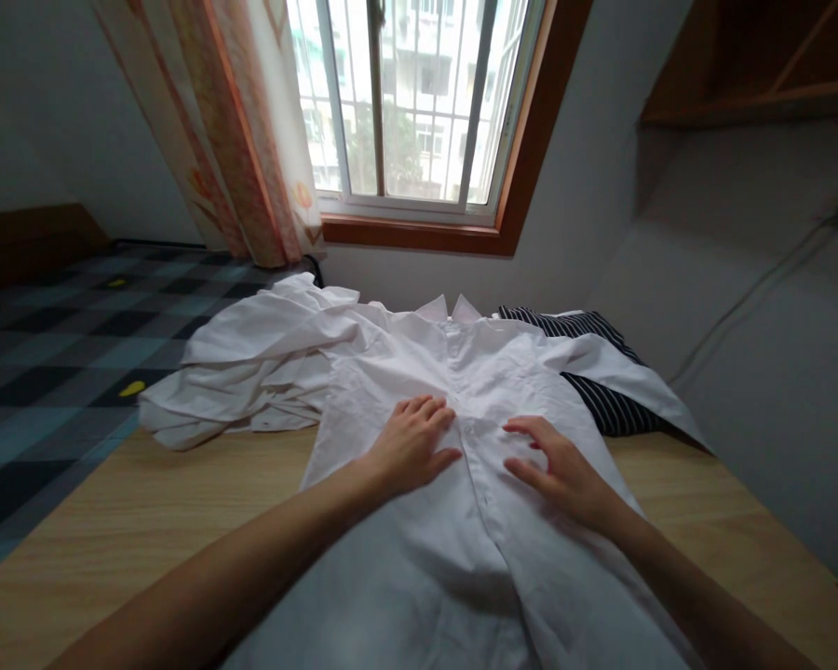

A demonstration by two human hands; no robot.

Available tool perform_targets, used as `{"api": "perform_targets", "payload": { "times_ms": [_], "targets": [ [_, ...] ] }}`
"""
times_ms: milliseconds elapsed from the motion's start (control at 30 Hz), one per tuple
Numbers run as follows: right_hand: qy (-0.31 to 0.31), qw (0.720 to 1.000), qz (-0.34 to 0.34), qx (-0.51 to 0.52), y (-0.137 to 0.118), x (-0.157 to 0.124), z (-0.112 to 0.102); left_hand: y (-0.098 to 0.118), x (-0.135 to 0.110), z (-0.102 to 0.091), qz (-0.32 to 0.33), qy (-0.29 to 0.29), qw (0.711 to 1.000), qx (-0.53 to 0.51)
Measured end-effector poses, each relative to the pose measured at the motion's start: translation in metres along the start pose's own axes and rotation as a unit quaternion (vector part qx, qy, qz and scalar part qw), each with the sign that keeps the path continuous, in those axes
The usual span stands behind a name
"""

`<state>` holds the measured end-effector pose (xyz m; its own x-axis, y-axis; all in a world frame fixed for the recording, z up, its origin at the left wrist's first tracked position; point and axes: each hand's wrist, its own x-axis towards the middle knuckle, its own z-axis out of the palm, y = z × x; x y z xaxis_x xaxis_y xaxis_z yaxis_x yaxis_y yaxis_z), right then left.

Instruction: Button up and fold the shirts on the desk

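A white button shirt (461, 372) lies front up on a wooden table (146, 512), its collar toward the window. My left hand (412, 442) rests flat on the shirt's left front panel, fingers stretched out. My right hand (562, 465) lies flat on the right panel beside the button placket, fingers spread. Neither hand holds anything.
More white clothes (251, 372) are bunched at the shirt's left. A dark striped garment (601, 372) lies under the right sleeve. A bed with a checked cover (56, 344) stands at left. A window (412, 102) and curtain (244, 130) are behind; a grey wall (775, 372) is at right.
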<state>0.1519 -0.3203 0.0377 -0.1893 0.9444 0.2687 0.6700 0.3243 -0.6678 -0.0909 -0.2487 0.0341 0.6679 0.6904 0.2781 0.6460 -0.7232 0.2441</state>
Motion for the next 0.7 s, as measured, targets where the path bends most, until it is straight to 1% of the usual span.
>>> {"api": "perform_targets", "payload": {
  "times_ms": [100,167,200,267,333,400,433,500,600,700],
  "targets": [
    [-0.08,0.989,-0.081,-0.089,-0.018,-0.05,-0.016,0.023,-0.037,-0.023,0.05,-0.064,0.997,-0.004],
    [-0.118,0.97,-0.167,-0.132,-0.021,-0.083,-0.014,0.042,-0.067,-0.037,0.101,-0.102,0.989,-0.022],
    [-0.124,0.958,-0.211,-0.151,-0.018,-0.098,-0.01,0.051,-0.082,-0.042,0.125,-0.117,0.985,-0.027],
    [-0.108,0.936,-0.273,-0.193,-0.007,-0.122,0.004,0.065,-0.108,-0.046,0.161,-0.125,0.979,-0.024],
    [-0.076,0.922,-0.294,-0.24,0.007,-0.135,0.019,0.072,-0.125,-0.041,0.181,-0.105,0.978,-0.016],
    [-0.061,0.913,-0.295,-0.274,0.016,-0.138,0.03,0.072,-0.133,-0.033,0.178,-0.07,0.981,-0.022],
    [-0.068,0.913,-0.287,-0.281,0.018,-0.137,0.033,0.071,-0.134,-0.028,0.172,-0.052,0.983,-0.032],
    [-0.101,0.923,-0.251,-0.275,0.014,-0.13,0.036,0.064,-0.132,-0.021,0.161,-0.021,0.985,-0.06],
    [-0.158,0.939,-0.175,-0.25,0.001,-0.11,0.033,0.046,-0.12,-0.018,0.148,0.02,0.985,-0.091],
    [-0.182,0.948,-0.121,-0.231,-0.01,-0.085,0.032,0.022,-0.104,-0.019,0.132,0.03,0.985,-0.109]
  ]
}}
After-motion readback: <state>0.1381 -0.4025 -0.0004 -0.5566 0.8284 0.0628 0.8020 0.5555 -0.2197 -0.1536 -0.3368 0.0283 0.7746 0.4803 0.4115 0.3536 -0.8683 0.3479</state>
